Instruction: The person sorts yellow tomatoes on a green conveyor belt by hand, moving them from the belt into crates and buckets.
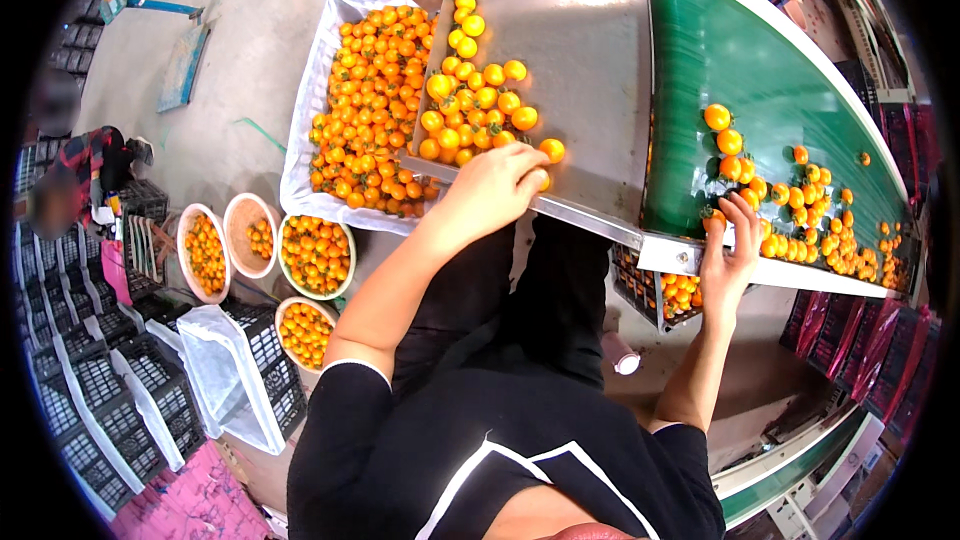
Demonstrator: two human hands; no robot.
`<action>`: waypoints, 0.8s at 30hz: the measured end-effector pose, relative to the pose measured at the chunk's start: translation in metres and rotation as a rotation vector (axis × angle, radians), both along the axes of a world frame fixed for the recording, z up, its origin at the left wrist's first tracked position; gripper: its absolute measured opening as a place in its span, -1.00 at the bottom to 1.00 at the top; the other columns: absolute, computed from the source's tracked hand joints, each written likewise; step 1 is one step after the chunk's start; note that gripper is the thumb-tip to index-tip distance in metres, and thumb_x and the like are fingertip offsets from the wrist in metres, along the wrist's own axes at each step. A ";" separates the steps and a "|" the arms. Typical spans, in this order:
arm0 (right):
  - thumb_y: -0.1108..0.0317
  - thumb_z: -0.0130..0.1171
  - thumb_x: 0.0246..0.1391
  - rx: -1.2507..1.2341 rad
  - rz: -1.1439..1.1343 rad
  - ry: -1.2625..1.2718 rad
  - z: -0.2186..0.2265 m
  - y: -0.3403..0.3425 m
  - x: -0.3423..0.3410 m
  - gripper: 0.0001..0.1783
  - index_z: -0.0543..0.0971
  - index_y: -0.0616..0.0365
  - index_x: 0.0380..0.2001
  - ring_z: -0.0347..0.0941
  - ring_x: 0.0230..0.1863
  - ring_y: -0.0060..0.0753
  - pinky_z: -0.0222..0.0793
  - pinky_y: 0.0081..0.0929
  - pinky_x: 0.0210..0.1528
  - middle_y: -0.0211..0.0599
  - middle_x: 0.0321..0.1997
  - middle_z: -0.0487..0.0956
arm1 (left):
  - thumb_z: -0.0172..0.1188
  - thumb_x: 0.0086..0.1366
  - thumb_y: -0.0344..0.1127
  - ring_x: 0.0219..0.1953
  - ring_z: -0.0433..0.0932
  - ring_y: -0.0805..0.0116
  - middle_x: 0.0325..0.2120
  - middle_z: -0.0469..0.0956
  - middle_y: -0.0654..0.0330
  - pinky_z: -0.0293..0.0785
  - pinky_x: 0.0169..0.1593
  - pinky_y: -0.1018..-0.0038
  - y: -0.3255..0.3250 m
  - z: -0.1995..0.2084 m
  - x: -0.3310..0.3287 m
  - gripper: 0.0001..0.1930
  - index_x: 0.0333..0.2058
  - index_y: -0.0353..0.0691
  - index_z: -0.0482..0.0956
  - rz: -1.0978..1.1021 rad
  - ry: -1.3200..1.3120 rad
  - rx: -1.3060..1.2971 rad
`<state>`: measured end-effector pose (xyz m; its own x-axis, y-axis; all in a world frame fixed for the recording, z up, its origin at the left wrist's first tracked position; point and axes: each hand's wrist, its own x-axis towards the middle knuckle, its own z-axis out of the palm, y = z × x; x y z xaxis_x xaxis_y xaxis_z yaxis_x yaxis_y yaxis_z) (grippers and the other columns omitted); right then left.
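Observation:
Yellow-orange cherry tomatoes point(470, 105) lie bunched at the left end of a metal chute point(590, 50). My left hand point(495, 185) is at the chute's near edge, its fingers curled over a cherry tomato point(545, 180) that shows partly at the fingertips. Another tomato point(551, 150) sits just beyond them. At the near rim of the green conveyor belt point(690, 70) is my right hand point(732, 250), thumb and fingers apart. Its thumb tip is by a tomato point(710, 216); whether it touches is unclear. More tomatoes point(812, 210) are scattered along the belt to the right.
A white-lined crate point(305, 155) full of tomatoes stands under the chute's left end. Tubs point(318, 258) of tomatoes stand at left, near stacked black crates point(150, 390). A black crate point(640, 290) with tomatoes is beneath the belt. Another person point(85, 175) crouches far left.

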<state>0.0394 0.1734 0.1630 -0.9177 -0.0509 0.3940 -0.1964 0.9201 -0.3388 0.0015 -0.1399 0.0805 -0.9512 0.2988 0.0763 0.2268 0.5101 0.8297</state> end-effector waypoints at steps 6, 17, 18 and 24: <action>0.54 0.12 0.04 -0.016 -0.036 0.103 -0.012 0.005 0.001 -0.77 0.58 0.23 -0.19 0.41 0.08 -0.04 0.22 -0.16 0.20 -0.13 -0.02 0.56 | 0.17 0.22 -0.27 -0.04 0.52 -0.01 -0.11 0.53 0.00 0.46 0.02 0.22 -0.024 -0.013 -0.041 -0.67 -0.06 -0.28 0.54 0.233 0.060 -0.312; 0.58 0.08 0.09 -0.085 -0.032 0.058 -0.016 0.007 0.000 -0.77 0.56 0.28 -0.15 0.39 0.11 -0.02 0.22 -0.18 0.23 -0.05 0.02 0.53 | 0.23 0.15 -0.21 -0.07 0.44 -0.06 -0.15 0.49 -0.08 0.41 0.05 0.17 -0.020 -0.038 -0.070 -0.66 -0.15 -0.29 0.58 0.254 0.254 -0.281; 0.54 0.07 0.13 -0.139 -0.053 0.079 -0.022 0.013 0.004 -0.78 0.56 0.31 -0.14 0.38 0.12 -0.03 0.21 -0.18 0.24 -0.03 0.04 0.51 | 0.27 0.09 -0.18 -0.06 0.44 -0.08 -0.12 0.44 -0.08 0.46 -0.02 0.12 -0.026 -0.042 -0.077 -0.56 -0.09 -0.31 0.53 0.319 0.209 -0.493; 0.53 0.00 0.19 -0.104 0.013 0.079 -0.028 0.012 0.002 -0.82 0.52 0.35 -0.18 0.37 0.09 -0.03 0.24 -0.20 0.17 -0.04 0.02 0.50 | 0.22 0.18 -0.03 0.03 0.37 -0.10 0.05 0.36 0.01 0.55 -0.08 0.18 -0.042 -0.040 -0.067 -0.43 0.08 -0.23 0.39 0.242 -0.175 -0.792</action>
